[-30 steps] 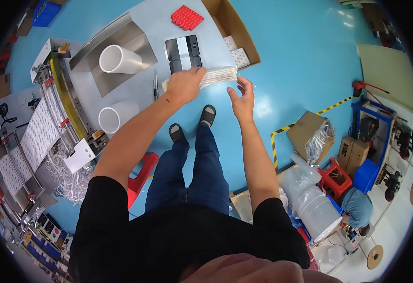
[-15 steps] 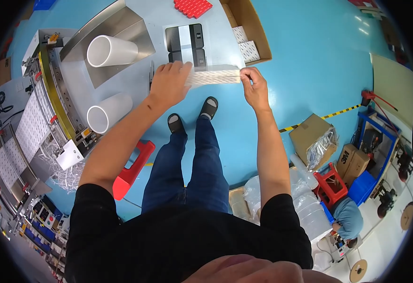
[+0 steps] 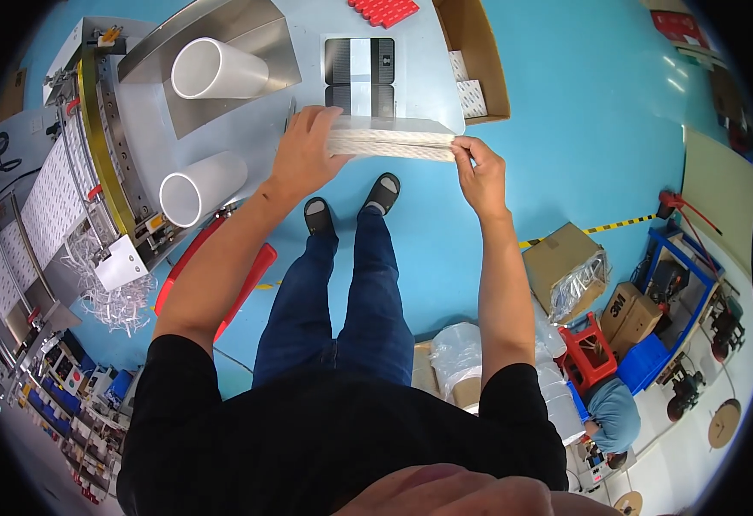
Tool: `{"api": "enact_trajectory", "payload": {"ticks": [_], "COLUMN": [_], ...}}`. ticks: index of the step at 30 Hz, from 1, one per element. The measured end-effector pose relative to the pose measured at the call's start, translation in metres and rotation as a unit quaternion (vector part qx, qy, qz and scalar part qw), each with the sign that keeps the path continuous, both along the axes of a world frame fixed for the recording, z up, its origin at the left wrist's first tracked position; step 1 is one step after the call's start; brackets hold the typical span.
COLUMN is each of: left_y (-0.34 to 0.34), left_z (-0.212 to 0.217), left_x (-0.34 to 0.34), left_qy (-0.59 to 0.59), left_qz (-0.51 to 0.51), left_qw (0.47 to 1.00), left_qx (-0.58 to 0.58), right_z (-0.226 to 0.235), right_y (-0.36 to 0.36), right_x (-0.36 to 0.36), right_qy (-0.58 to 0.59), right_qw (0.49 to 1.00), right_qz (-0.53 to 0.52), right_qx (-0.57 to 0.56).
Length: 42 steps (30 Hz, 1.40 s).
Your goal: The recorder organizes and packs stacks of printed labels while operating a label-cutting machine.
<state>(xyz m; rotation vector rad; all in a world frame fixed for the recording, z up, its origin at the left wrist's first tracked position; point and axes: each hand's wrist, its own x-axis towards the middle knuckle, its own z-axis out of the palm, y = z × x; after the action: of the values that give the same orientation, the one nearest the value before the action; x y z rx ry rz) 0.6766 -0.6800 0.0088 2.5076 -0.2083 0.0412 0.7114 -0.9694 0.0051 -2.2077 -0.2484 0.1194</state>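
White flat stack of thin sheets [image 3: 391,138], pale grey tabletop [image 3: 260,120], two white plastic tubes [image 3: 207,69], red ridged plastic blocks [image 3: 384,9], bright blue floor [image 3: 566,129]

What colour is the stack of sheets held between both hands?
White; the stack of sheets, with thin layered edges, shows best in the head view.

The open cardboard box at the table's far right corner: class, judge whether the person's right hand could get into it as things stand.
Probably yes, but not at once. The cardboard box lies open-topped just beyond the right hand with nothing between them, yet that hand's fingers grip one end of the white stack, whose other end the left hand holds.
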Motion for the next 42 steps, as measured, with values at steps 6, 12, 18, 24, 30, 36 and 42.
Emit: {"api": "enact_trajectory", "payload": {"ticks": [6,12,18,24,30,36,42], "left_y": [0.006,0.008,-0.003,0.002,0.001,-0.002,-0.038], "left_z": [-0.002,-0.034,-0.034,-0.019,-0.019,0.03,0.013], "left_x": [-0.013,-0.033,-0.028,-0.021,-0.02,0.011,0.035], "left_qy": [0.028,0.115,0.161,0.138,0.108,-0.06,0.07], "left_qz": [0.048,0.18,0.137,0.127,0.133,-0.071,-0.133], "left_qw": [0.993,0.891,0.87,0.895,0.911,0.995,0.982], "left_qx": [-0.102,-0.4,-0.445,-0.403,-0.375,0.046,0.117], "right_z": [-0.006,-0.019,-0.026,-0.026,-0.009,0.064,0.028], "right_y": [-0.001,-0.018,0.021,0.043,0.033,0.061,0.068], "right_x": [0.0,-0.003,-0.014,-0.011,0.004,0.028,0.042], "right_qy": [-0.009,0.123,0.157,0.211,0.146,-0.087,-0.095], "right_qw": [1.0,0.989,0.974,0.926,0.976,0.918,0.897], "right_qz": [0.002,0.016,0.052,-0.029,0.035,0.252,0.279], "right_qx": [-0.01,0.082,0.152,0.312,0.157,-0.295,-0.329]}}
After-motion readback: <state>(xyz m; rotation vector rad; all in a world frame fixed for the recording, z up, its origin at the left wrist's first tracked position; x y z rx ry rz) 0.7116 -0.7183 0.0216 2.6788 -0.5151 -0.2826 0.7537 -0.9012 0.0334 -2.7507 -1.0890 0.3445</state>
